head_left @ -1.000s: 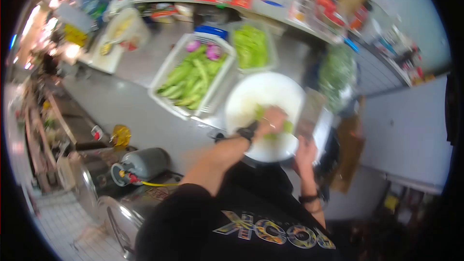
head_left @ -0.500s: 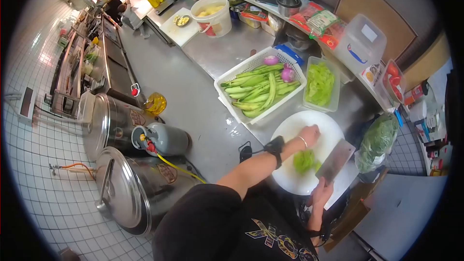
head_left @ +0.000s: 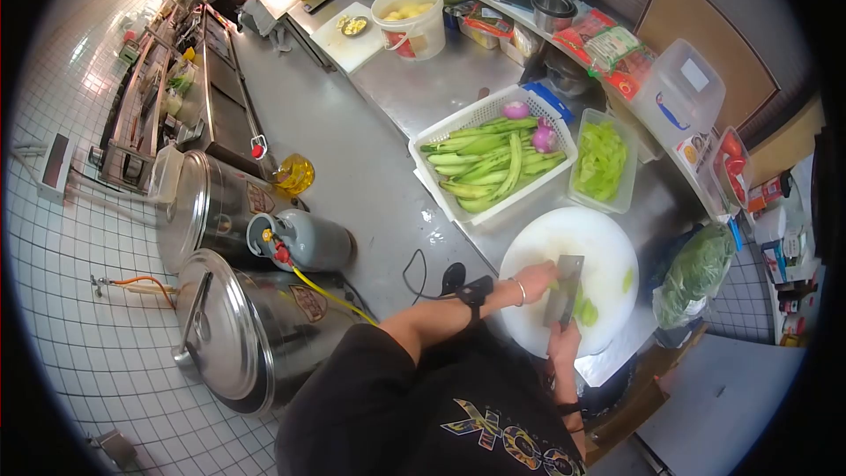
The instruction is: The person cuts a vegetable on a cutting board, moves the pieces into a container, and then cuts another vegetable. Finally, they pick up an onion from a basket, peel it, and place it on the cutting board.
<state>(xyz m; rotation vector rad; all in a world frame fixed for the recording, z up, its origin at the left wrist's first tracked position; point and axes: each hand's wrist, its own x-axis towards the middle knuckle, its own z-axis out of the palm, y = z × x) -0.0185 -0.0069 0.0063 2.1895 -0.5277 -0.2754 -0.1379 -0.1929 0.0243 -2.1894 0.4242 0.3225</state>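
In my right hand (head_left: 564, 344) is the handle of a cleaver (head_left: 570, 280), its broad blade held over a round white cutting board (head_left: 617, 238). My left hand (head_left: 534, 282), with a bracelet at the wrist, is beside the blade. Its fingers are bent around some green lettuce, mostly hidden by hand and blade. Cut pieces of lettuce (head_left: 586, 310) lie on the board just right of the blade, and a small piece is near the board's right edge. Behind the board stands a clear container of lettuce leaves (head_left: 602, 159).
Left of the container, a white basket (head_left: 425, 178) holds long green vegetables and purple onions. A plastic-wrapped green vegetable (head_left: 701, 269) is right of the board. Further back are a white bucket (head_left: 414, 40) and a shelf of packages. A gas cylinder (head_left: 322, 242) and steel pots stand left.
My left hand has drawn back toward the board's left side. The cleaver has moved left, close to those fingers, with its blade turned more edge-on. The lettuce pieces have shifted right.
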